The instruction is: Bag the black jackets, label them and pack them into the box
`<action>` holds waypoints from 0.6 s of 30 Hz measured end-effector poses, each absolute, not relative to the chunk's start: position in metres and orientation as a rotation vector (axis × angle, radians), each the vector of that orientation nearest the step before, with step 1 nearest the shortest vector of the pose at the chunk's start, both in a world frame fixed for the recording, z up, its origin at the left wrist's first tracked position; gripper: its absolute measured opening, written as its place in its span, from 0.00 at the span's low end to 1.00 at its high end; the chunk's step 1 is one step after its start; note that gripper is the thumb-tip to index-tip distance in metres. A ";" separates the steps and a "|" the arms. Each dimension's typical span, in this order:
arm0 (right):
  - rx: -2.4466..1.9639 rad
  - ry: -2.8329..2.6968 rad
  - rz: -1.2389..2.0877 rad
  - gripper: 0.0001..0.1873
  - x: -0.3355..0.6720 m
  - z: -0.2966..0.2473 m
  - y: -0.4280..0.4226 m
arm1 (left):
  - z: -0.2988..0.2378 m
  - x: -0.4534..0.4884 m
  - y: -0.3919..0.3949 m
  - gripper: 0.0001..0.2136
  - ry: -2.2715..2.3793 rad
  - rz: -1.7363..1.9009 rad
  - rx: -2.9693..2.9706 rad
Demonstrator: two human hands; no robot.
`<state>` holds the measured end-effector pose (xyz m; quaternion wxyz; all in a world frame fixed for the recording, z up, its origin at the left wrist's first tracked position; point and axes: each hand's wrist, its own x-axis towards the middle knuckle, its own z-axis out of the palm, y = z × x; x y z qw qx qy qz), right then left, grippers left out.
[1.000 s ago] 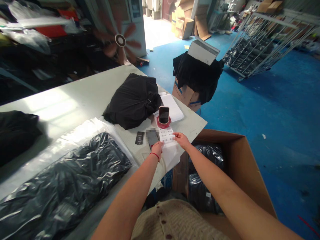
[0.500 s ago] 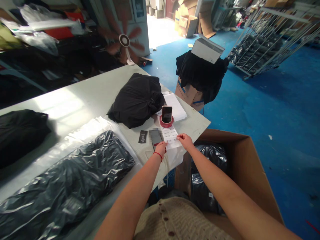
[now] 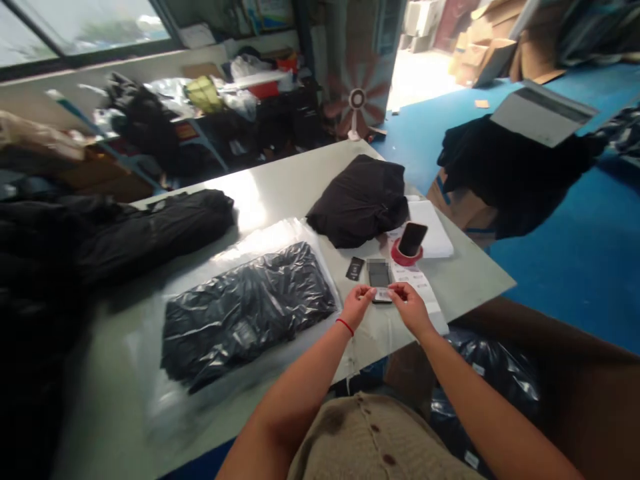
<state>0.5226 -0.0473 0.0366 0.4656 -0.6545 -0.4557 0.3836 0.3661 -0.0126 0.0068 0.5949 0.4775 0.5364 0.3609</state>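
**Both hands pinching a white slip at the table's lower right edge.**
The left hand [image 3: 357, 307] and right hand [image 3: 410, 309] each pinch the small white slip [image 3: 381, 294] between thumb and fingers, just over a dark card [image 3: 379, 273]. A printed sheet [image 3: 415, 287] lies beside the right hand; a phone [image 3: 412, 239] leans on a red tape roll [image 3: 403, 254] beyond it. On the white table [image 3: 465, 280], a clear plastic bag [image 3: 245, 313] at lower left of centre holds a black garment. An open cardboard box [image 3: 575, 407] at lower right holds black plastic-wrapped packages [image 3: 493, 380].
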 end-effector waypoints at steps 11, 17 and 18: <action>-1.510 -1.338 1.488 0.13 0.276 0.014 -0.021 | 0.027 0.128 -0.062 0.10 2.163 0.682 1.201; -1.736 -1.744 1.303 0.07 0.186 0.025 -0.005 | 0.039 0.055 -0.054 0.12 2.375 0.407 1.044; -1.784 -1.802 1.257 0.07 0.179 0.027 -0.003 | 0.038 0.051 -0.050 0.11 2.385 0.381 1.025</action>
